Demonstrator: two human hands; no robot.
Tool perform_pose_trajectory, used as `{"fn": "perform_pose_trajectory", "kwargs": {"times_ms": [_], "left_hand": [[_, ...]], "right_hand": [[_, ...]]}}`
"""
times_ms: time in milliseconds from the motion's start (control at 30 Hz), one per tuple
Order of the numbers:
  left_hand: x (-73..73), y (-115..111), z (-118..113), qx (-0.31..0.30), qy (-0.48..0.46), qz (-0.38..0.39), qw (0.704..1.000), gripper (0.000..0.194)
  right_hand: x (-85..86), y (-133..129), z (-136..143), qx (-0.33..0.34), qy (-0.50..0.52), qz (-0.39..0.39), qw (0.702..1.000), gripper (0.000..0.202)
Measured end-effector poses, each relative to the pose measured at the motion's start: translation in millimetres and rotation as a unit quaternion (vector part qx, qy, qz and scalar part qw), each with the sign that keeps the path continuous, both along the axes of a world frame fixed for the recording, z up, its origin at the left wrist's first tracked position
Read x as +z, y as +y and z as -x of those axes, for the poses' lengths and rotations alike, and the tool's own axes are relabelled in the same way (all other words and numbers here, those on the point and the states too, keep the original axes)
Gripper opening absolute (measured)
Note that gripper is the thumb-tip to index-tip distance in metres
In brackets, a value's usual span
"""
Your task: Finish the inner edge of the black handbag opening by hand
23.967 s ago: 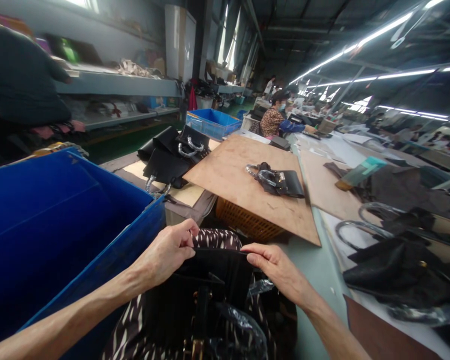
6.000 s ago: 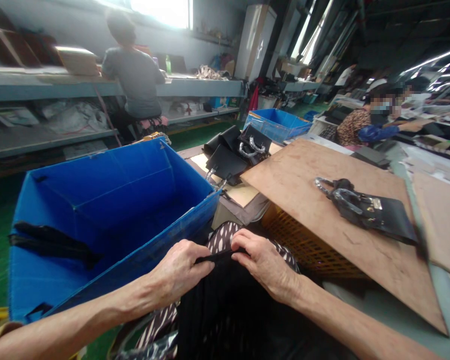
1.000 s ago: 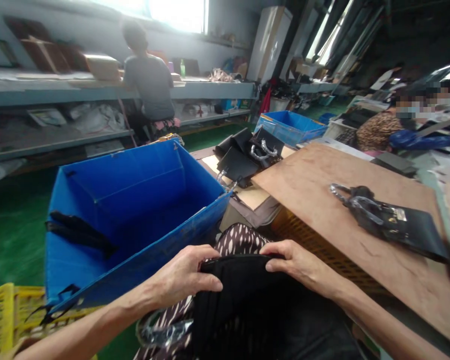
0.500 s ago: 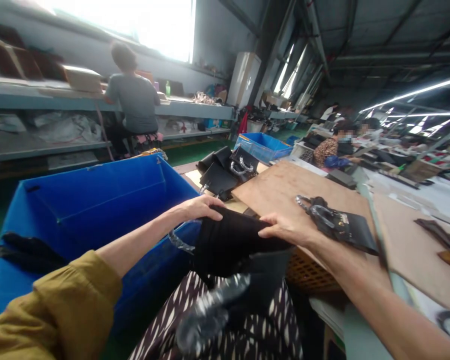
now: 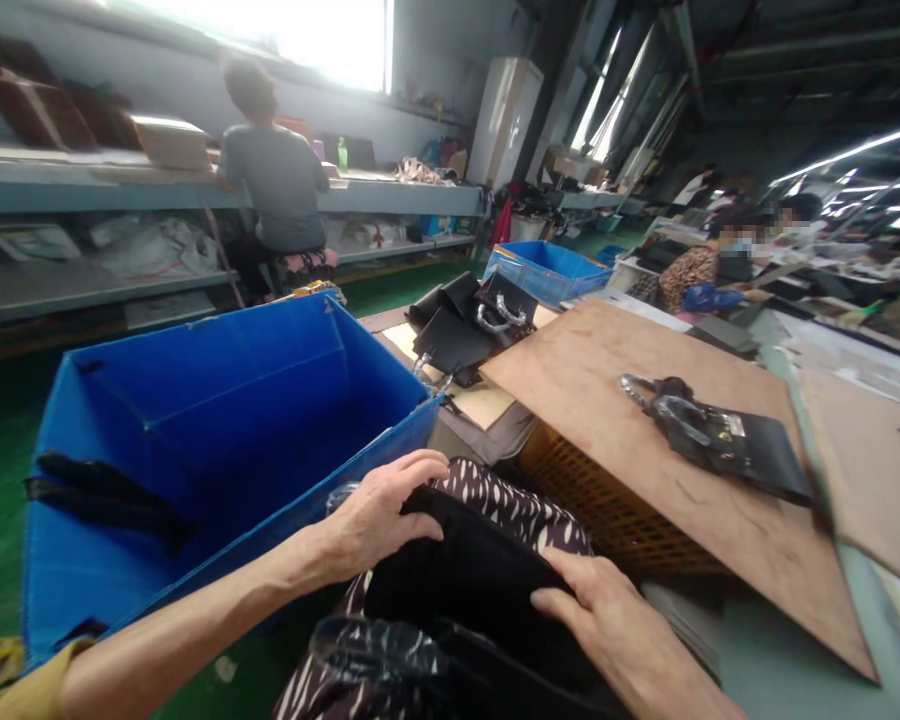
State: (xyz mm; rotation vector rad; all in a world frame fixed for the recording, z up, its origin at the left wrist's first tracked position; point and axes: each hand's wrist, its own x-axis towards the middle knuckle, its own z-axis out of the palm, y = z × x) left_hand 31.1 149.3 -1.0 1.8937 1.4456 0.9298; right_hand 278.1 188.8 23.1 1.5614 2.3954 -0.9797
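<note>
A black handbag [image 5: 480,580] lies across my lap on patterned fabric, its near handle wrapped in clear plastic. My left hand [image 5: 382,510] grips the bag's far left edge between thumb and fingers. At the right end of the same edge, my right hand [image 5: 592,590] pinches it, thumb on the near side. The bag's lower part runs out of view at the bottom. Another black handbag [image 5: 720,430], its handles also in plastic, rests flat on the wooden board [image 5: 615,370] to my right. More black bags [image 5: 465,320] are piled beyond my knees.
A large blue bin [image 5: 232,400] stands close on my left, with black straps over its side. Under the board is an orange-brown plastic basket [image 5: 622,510]. Farther off are a second blue bin [image 5: 547,268] and a seated person [image 5: 274,180] at a long bench.
Both hands have lowered the black bag toward me, onto my lap. The view has shifted, so more of the wooden board and the basket shows.
</note>
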Motion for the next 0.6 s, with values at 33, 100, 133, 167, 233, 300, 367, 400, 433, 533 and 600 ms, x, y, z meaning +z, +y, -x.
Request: {"fn": "perform_pose_trajectory", "kwargs": {"times_ms": [33,100,133,167,233,300,367,400,433,533,600], "left_hand": [[-1.1,-2.0,-2.3,0.010,0.017,-0.029,0.999,0.033],[-4.2,-4.8,-6.3,0.019,0.057,-0.087,0.994,0.027],[-6.3,-5.8,-8.2,0.021,0.077,-0.116,0.990,0.024],[-8.7,-6.6,-9.8,0.020,0.094,-0.139,0.986,0.021],[-13.6,-7.7,-12.1,0.015,0.123,-0.168,0.978,0.020],[-17.6,-8.6,-13.1,0.010,0.149,-0.186,0.971,0.023],[-20.1,-9.3,-13.3,0.004,0.167,-0.207,0.964,0.028],[-20.5,-9.6,-13.6,0.001,0.172,-0.217,0.961,0.031],[-20.5,-9.8,-14.1,-0.002,0.174,-0.224,0.959,0.032],[-18.1,-9.5,-17.5,0.002,0.162,-0.230,0.960,0.028],[-15.3,-8.4,-20.6,0.010,0.150,-0.223,0.963,0.022]], "right_hand": [[2.7,0.3,1.4,-0.002,0.003,0.008,1.000,0.011],[7.3,0.5,4.3,-0.004,0.017,0.021,1.000,0.009],[8.3,0.6,5.3,-0.002,0.021,0.023,1.000,0.009],[8.2,1.0,5.9,0.002,0.020,0.020,1.000,0.009],[5.3,2.2,5.9,0.009,0.005,0.002,1.000,0.009],[1.1,3.2,4.9,0.014,-0.012,-0.025,1.000,0.012],[-2.0,3.0,4.1,0.013,-0.026,-0.045,0.999,0.013],[-2.8,2.4,4.1,0.011,-0.035,-0.053,0.998,0.014],[-3.2,1.5,4.2,0.011,-0.044,-0.056,0.997,0.015],[-2.6,-0.8,5.5,0.010,-0.062,-0.053,0.997,0.015],[-2.2,-1.4,6.1,0.008,-0.066,-0.054,0.996,0.015]]}}
